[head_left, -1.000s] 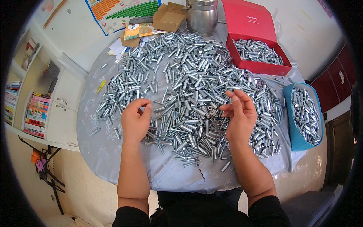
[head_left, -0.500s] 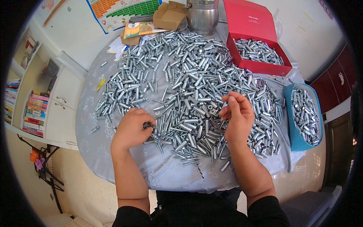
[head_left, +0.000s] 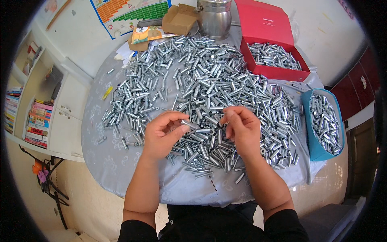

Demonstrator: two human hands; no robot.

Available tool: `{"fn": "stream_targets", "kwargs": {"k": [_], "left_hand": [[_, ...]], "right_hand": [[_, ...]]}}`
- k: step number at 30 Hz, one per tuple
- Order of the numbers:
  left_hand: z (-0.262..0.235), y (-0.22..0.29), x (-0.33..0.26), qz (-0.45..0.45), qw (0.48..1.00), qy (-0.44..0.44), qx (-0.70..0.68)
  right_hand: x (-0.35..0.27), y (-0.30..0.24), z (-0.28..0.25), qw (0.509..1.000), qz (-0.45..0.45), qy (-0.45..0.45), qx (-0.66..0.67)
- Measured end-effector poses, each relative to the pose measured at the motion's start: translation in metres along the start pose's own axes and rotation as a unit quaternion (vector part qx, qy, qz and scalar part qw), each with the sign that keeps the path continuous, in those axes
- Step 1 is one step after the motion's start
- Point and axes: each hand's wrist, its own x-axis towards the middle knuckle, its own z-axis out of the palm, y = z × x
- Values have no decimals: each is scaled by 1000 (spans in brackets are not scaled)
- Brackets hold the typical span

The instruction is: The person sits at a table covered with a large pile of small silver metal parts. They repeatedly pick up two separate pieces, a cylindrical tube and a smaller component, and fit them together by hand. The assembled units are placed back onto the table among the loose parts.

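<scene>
Between the thumb and fingers of my left hand point(head_left: 163, 135) is a shiny metal sleeve point(head_left: 189, 124), its end pointing toward my right hand. My right hand point(head_left: 243, 131) is closed in a pinch just across from it, above the heap. Whatever those fingertips hold, if anything, is too small and hidden to make out. Beneath both hands spreads a large heap of loose metal sleeves and bolts point(head_left: 213, 86), covering much of the round table. Some thin bolts point(head_left: 199, 171) lie at the heap's near edge.
A red box point(head_left: 278, 72) with its lid raised, full of metal pieces, stands at the back right. A blue container point(head_left: 314, 137) of similar pieces sits at the right edge. Behind the heap are a metal pot point(head_left: 214, 20) and a cardboard box point(head_left: 179, 19). The grey tablecloth point(head_left: 109, 161) shows at left.
My left hand has risen from the heap and moved right, bringing up a metal sleeve. My right hand has shifted slightly left and its fingers have drawn together, so the hands are closer.
</scene>
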Motion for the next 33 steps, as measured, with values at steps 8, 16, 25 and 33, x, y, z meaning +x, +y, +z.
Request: {"fn": "stream_targets", "kwargs": {"k": [8,16,25,33], "left_hand": [[33,-6,-5,-55,983,25,-172],[27,-10,-11,-44,996,-21,-78],[30,-8,-7,-110,978,-19,-176],[27,-11,-5,-71,983,-16,-171]], "right_hand": [[-7,1,3,980,36,-153,-125],[-4,0,3,980,61,-139,-126],[-4,4,2,986,52,-156,-20],[-2,7,-6,973,84,-191,-103]]}}
